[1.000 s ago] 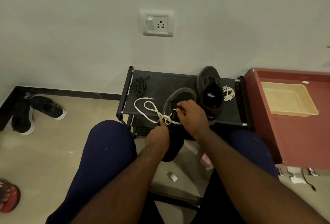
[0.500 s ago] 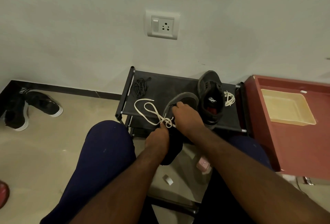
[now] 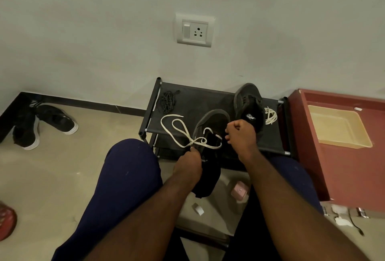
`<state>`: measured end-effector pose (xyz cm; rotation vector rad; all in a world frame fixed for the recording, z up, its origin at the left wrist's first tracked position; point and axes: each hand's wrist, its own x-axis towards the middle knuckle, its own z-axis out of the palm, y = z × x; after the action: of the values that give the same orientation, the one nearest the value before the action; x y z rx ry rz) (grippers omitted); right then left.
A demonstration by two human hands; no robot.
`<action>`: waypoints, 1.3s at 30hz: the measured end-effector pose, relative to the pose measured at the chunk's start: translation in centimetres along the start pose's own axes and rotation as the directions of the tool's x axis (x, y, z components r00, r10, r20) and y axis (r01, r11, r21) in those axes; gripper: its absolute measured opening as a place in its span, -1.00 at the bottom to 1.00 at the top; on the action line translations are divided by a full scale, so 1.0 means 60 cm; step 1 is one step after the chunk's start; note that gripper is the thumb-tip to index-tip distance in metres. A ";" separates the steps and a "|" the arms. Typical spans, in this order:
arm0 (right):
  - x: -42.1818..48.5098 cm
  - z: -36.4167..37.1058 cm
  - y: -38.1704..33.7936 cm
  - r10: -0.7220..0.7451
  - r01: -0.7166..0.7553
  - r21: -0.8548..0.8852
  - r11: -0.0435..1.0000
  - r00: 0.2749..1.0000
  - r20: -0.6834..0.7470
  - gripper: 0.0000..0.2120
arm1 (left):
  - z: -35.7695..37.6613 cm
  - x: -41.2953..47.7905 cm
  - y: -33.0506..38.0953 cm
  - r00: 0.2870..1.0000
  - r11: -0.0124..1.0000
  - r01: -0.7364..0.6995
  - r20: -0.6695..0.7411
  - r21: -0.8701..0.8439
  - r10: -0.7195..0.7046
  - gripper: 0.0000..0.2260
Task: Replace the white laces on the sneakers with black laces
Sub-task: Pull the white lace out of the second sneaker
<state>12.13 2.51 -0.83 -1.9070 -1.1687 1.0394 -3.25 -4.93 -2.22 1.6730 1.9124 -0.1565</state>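
- White lace [image 3: 177,130] is partly out of the sneaker [image 3: 210,169]. Its long loops lie on top of the shoe rack [image 3: 208,98], left of the toe, and one shorter loop crosses over the opening of the shoe.
- The sneaker is dark. Its toe rests on the front part of the rack top, and its heel hangs down over the front edge, between the knees of the person.
- The left hand [image 3: 188,164] has its fingers curled round the left side of the sneaker and holds it, just where the strands of the lace cross. I cannot tell if it also pinches the lace.
- The right hand [image 3: 241,138] is closed tight and raised to the right of the shoe opening. The short loop runs up to its fingertips and looks pinched there.
- A second sneaker [image 3: 249,104] stands tilted at the back right of the rack, just behind the right hand. A loose white lace [image 3: 270,116] lies bunched beside it, on the right.
- The black laces [image 3: 167,100] make a small heap at the back left corner of the rack, well apart from both hands.
- On the floor at the left, near the wall, is a pair of black shoes [image 3: 56,118] with white soles.
- A red cabinet [image 3: 343,167] stands to the right of the rack, with a beige tray [image 3: 337,125] on it. A wall socket [image 3: 194,30] is above the rack.
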 end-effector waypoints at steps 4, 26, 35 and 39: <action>-0.023 0.003 0.012 -0.090 0.145 -0.356 0.923 0.982 0.168 -0.87 | 0.000 -0.004 0.001 1.000 1.000 0.006 0.015 0.027 -0.006 -0.59; -0.018 -0.033 -0.002 -0.093 0.120 -0.191 0.974 0.985 0.143 -0.85 | 0.007 -0.014 -0.008 0.999 0.999 0.030 0.012 0.036 -0.030 -0.57; -0.033 0.003 0.025 -0.126 0.187 -0.425 0.886 0.978 0.168 -0.84 | -0.002 -0.017 -0.004 0.999 0.999 0.033 0.010 0.025 -0.033 -0.63; -0.030 -0.003 -0.003 -0.198 0.196 -0.046 0.980 0.979 -0.050 -0.88 | -0.006 -0.013 -0.004 1.000 1.000 0.012 -0.008 0.015 -0.012 -0.64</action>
<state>11.71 0.90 -0.10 -1.7962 -1.3266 0.8583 -3.57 -5.50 -1.57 1.6748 1.9322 -0.1692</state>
